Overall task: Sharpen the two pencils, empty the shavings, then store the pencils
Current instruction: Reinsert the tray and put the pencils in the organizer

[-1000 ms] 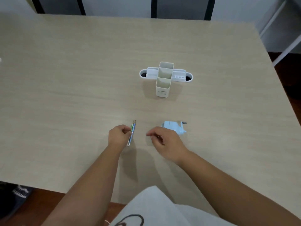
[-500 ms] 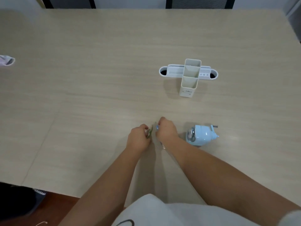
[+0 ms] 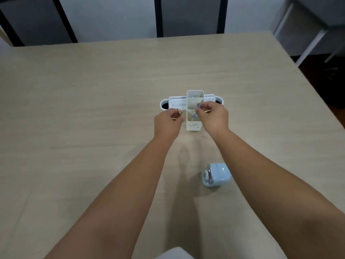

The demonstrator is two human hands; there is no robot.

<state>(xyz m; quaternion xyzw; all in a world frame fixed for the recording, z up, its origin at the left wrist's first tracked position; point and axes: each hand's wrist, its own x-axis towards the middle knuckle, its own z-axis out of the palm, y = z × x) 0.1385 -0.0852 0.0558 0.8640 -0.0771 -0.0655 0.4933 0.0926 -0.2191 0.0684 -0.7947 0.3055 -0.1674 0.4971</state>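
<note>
While half a second ago both hands were low on the table, close together beside the sharpener, they are now stretched forward to the white pencil holder (image 3: 194, 126), one on each side of it. The left hand (image 3: 167, 122) is just to the left of the holder's front compartment, with the fingers pinched on a pencil (image 3: 179, 113) whose dark tip points up and away. The right hand (image 3: 213, 116) is over the right edge of the holder and grips the blue pencil (image 3: 195, 114) — this one slants down into the front compartment, its lower part already inside. Whether its end touches the bottom cannot be seen.

The holder stands upright in the middle of the wooden table (image 3: 93, 109), its long white tray crossing behind the two tall compartments. The light blue sharpener (image 3: 216, 174) now lies well behind the hands, nearer to the person, partly hidden under the right forearm — earlier it was just beside the right hand. The view has also tilted up, so dark chairs (image 3: 190, 15) show beyond the far edge of the table.
</note>
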